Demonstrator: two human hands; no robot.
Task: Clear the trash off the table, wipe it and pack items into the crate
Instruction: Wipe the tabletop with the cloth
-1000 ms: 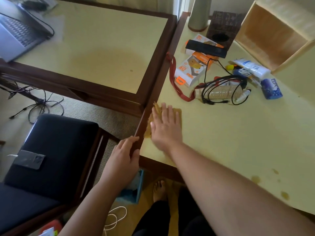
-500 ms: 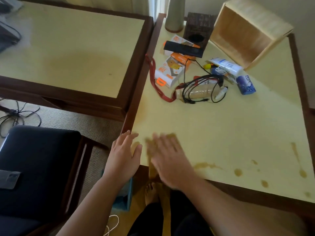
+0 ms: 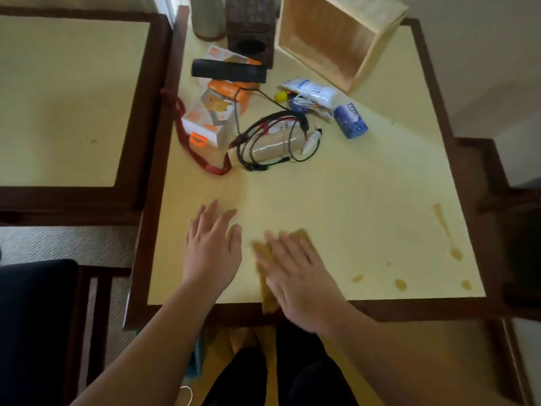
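low on the yellow desk (image 3: pixel 336 200), right hand (image 3: pixel 295 276) presses a cloth (image 3: pixel 301 237) flat; left hand (image 3: pixel 212 250) rests open beside it.

A home room, likely a living or study space. Carpet (image 3: pixel 58 244) on the floor, two dark-framed wooden tables (image 3: pixel 439 118) pushed together, upholstered chair (image 3: pixel 35 317) alongside. Household clutter on the tabletop: small product boxes (image 3: pixel 210 118), cables (image 3: pixel 272 142), cream tube (image 3: pixel 310 89). Person's bare feet (image 3: pixel 243 338) underneath.
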